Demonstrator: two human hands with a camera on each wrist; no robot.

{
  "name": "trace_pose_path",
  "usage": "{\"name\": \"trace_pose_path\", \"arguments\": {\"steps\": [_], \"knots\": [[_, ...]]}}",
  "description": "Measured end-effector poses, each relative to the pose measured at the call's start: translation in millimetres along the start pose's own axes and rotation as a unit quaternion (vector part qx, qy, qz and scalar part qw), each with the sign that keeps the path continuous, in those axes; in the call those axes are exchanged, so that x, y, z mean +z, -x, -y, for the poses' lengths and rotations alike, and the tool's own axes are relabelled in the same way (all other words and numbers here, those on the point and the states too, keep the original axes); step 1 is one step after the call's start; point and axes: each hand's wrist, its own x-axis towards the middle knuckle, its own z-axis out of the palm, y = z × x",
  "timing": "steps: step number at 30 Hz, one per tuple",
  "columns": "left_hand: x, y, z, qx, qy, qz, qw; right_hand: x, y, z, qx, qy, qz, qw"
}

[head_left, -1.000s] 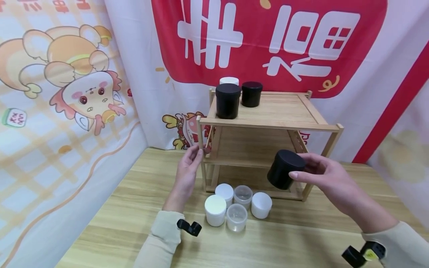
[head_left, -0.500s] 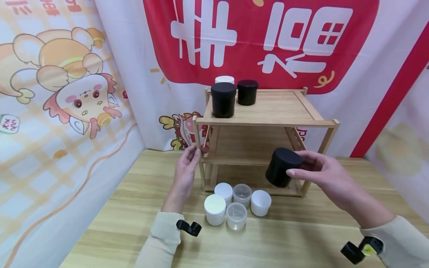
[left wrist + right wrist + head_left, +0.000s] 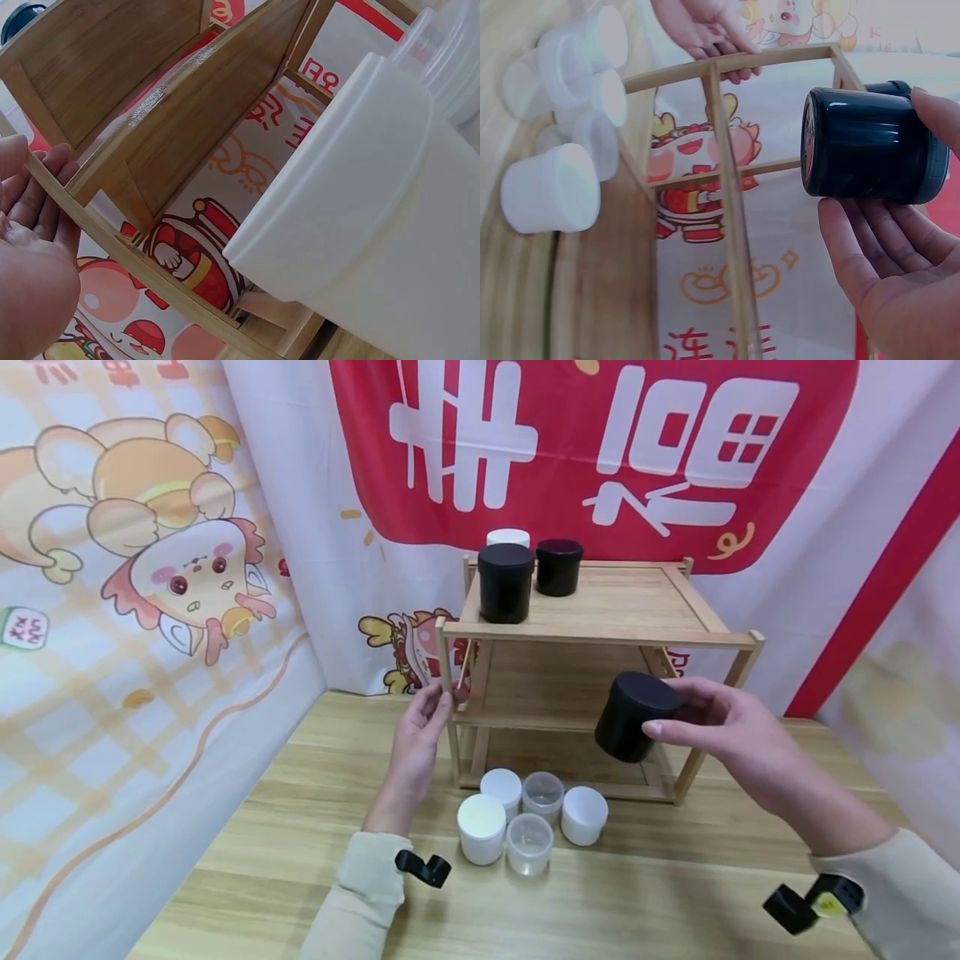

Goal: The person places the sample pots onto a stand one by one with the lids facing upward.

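Note:
My right hand grips a black lidded jar between thumb and fingers, held tilted in front of the rack's middle shelf. In the right wrist view the jar lies between the thumb above and the fingers below. My left hand holds the front left post of the wooden rack, thumb on the near side and fingers behind. The left wrist view shows that hand at the post. On the top shelf stand a large black jar, a smaller black jar and a partly hidden white jar.
Before the rack, on the wooden table, several jars stand close together: white lidded ones, another white jar and clear cups. Printed cloth hangs behind and to the left.
My right hand has lifted the black jar a little, relative to the rack. The left hand stays at the post, and the jars on the table and top shelf have not moved.

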Motion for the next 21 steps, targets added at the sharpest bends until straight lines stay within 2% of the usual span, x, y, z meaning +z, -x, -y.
{"name": "trace_pose_path", "arguments": {"steps": [9, 15, 21], "knots": [[-0.1, -2.6, -1.6, 0.006, -0.012, 0.0, 0.9999, -5.7, -7.3, 36.3, -0.006, 0.009, 0.004, 0.9999], [-0.9, -1.7, -0.9, -0.002, -0.013, -0.003, 0.9999, -9.0, -13.6, 55.3, -0.019, 0.018, 0.012, 0.9996], [-0.1, -0.4, -1.4, 0.001, -0.011, -0.002, 0.9999, -15.6, -21.8, 69.3, -0.008, 0.028, 0.007, 0.9995]]}}
